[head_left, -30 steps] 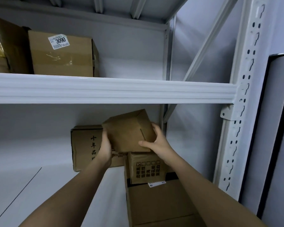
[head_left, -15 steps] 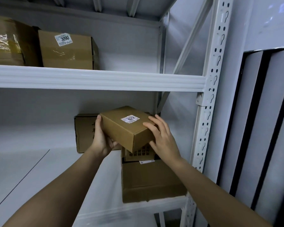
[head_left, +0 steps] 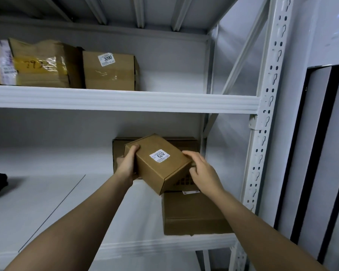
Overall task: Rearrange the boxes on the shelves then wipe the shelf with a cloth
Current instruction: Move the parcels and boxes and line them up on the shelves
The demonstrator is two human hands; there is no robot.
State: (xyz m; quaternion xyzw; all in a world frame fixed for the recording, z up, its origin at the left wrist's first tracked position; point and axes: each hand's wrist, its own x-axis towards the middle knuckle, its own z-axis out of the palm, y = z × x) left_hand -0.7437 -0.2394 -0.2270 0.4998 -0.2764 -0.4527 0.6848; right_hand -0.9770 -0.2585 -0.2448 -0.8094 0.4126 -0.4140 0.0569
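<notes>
The small cardboard box (head_left: 160, 163) with label "622" is tilted in the air above the lower shelf (head_left: 106, 222), between both hands. The left hand (head_left: 126, 165) grips its left end; the right hand (head_left: 203, 171) curls around its right side. Behind are plain brown boxes on white metal shelving.

At frame centre, a small box (head_left: 159, 163) is held between the left hand (head_left: 126, 166) and right hand (head_left: 203, 171), above the lower shelf (head_left: 125, 249). Behind it stands a carton (head_left: 117, 153); below right, a flat box (head_left: 192, 214). Upper left, two boxes (head_left: 110, 72) sit side by side on the upper shelf (head_left: 125, 100).
</notes>
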